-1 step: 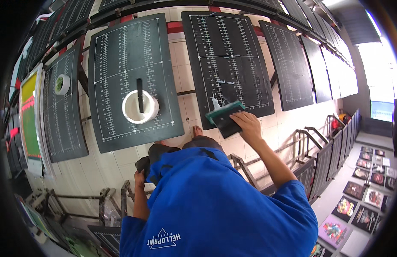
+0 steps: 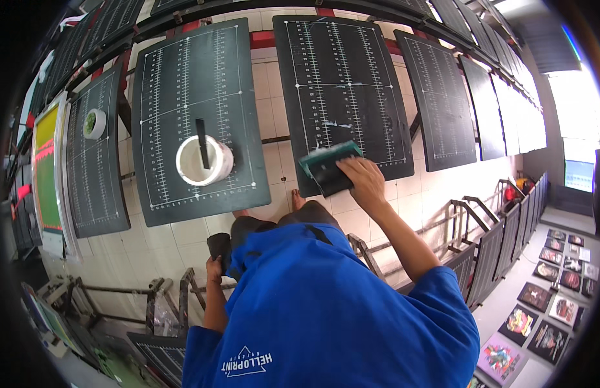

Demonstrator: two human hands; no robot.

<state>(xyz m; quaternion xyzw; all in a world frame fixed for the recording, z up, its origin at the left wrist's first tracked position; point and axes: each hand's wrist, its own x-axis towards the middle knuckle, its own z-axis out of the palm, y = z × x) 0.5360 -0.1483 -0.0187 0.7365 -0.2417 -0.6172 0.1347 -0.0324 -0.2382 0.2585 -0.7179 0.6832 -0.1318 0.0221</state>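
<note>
The black board (image 2: 326,58) looks only partly clean, with white smears (image 2: 339,124) left past the green-edged scraper (image 2: 327,179) at its near-left corner, clamped in the right hand's (image 2: 363,181) fingers, while the left hand's (image 2: 214,268) fingers hold a dark thing (image 2: 218,246)

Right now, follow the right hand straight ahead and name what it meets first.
Past the squeegee in its grip, the right hand would likely meet the black board first; depth is unclear, and the squeegee may already touch it.

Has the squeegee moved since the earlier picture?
Yes. The squeegee has shifted slightly farther from the near edge of the black board beneath it, toward that board's far end.
</note>
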